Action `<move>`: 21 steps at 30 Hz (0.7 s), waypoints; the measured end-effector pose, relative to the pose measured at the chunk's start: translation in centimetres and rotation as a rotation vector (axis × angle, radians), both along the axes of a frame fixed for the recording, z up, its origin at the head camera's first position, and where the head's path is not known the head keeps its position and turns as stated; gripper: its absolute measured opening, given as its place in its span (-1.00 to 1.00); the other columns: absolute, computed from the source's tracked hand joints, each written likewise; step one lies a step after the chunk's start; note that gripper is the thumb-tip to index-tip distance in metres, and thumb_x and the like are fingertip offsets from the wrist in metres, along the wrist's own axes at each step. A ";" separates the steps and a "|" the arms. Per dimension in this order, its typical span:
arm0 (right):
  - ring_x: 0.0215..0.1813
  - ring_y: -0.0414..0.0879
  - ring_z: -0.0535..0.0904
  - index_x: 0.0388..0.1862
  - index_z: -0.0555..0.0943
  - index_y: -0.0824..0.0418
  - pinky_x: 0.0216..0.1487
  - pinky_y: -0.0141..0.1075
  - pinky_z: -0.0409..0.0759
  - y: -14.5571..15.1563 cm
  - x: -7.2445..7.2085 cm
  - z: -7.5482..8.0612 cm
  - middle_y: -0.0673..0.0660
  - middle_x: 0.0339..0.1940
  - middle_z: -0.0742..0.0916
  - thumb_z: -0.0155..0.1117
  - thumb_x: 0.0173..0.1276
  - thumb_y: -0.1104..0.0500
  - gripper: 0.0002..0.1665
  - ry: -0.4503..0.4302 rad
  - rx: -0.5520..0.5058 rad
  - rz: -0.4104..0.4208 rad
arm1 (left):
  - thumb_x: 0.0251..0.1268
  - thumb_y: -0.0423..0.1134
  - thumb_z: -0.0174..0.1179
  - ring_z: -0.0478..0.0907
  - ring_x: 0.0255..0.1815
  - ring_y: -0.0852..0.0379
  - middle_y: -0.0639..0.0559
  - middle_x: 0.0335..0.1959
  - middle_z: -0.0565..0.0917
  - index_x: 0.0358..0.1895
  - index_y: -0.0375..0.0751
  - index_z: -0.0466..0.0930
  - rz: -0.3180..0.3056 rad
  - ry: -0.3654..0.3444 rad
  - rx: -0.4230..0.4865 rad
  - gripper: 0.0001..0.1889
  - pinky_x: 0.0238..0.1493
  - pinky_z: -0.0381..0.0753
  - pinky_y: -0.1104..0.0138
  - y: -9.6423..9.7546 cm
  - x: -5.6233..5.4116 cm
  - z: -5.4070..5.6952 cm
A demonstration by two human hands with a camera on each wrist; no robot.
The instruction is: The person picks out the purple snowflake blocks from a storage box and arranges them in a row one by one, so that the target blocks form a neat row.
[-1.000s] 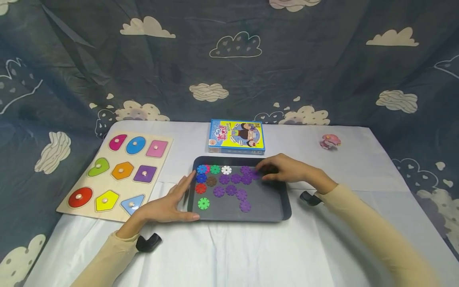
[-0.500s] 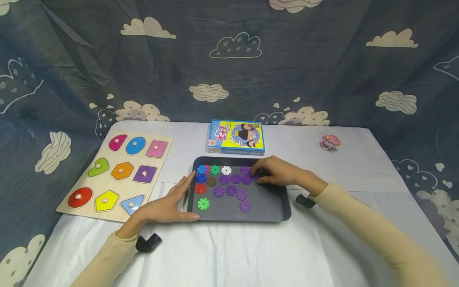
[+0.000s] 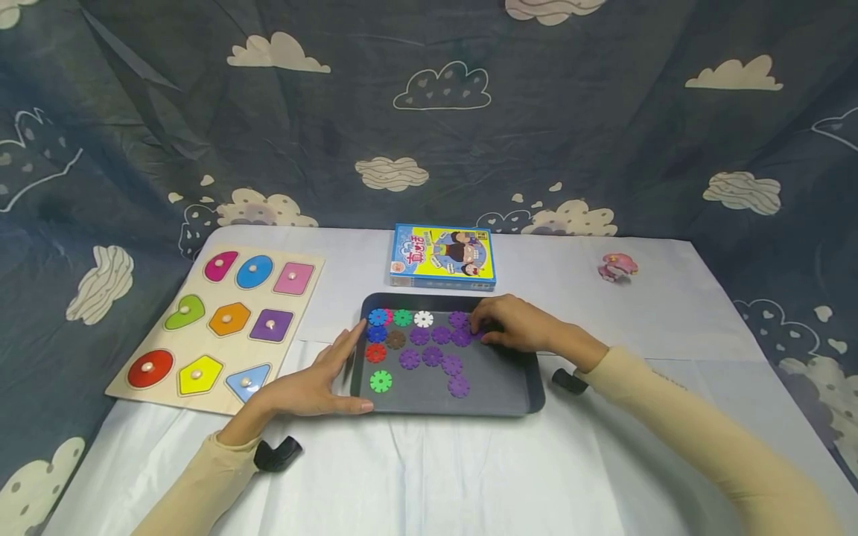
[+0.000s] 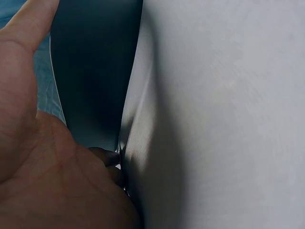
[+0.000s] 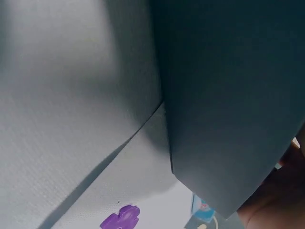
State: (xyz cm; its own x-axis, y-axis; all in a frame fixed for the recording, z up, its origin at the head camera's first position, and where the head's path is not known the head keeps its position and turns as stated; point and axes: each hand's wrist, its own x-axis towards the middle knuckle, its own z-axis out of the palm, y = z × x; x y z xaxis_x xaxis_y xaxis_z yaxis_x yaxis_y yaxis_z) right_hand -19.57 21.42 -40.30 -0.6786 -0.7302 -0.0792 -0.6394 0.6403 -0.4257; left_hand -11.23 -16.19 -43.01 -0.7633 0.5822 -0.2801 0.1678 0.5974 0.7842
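Observation:
A dark grey tray (image 3: 499, 387) lies on the white-covered table with toothed plastic snowflake discs in it. My left hand (image 3: 311, 388) rests along the tray's left side, fingers stretched over the rim and thumb at the front edge. At the tray's back right, my right hand (image 3: 512, 324) has bent fingers and pinches a purple snowflake disc (image 3: 478, 336), mostly hidden under the fingertips. Several purple discs (image 3: 432, 356) lie beside it. Blue, red, brown, green and white discs (image 3: 423, 319) lie toward the left. In the left wrist view, my left palm (image 4: 57, 176) is against the tray wall (image 4: 95, 71).
A wooden shape puzzle board (image 3: 221, 327) with knobbed pieces lies left of the tray. Behind the tray is a blue and yellow box (image 3: 442, 257). A small pink toy figure (image 3: 618, 266) stands at the back right. A dark cloud-patterned cloth (image 3: 429, 134) hangs behind the table.
My right hand has shifted slightly left and down over the purple disc, its fingers drawing closer together. My left hand and the tray have stayed put.

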 end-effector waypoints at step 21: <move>-0.15 -0.14 0.58 -0.28 0.69 0.09 -0.03 -0.20 0.63 0.4 0.0 -0.2 -0.04 -0.22 0.69 0.50 0.18 0.29 -0.82 -0.062 -0.008 0.009 | 0.09 0.22 0.43 -0.46 0.65 -0.26 -0.13 0.67 -0.34 0.61 0.31 -0.50 0.002 -0.004 -0.003 0.29 0.47 -0.16 -0.41 0.1 0.0 -0.2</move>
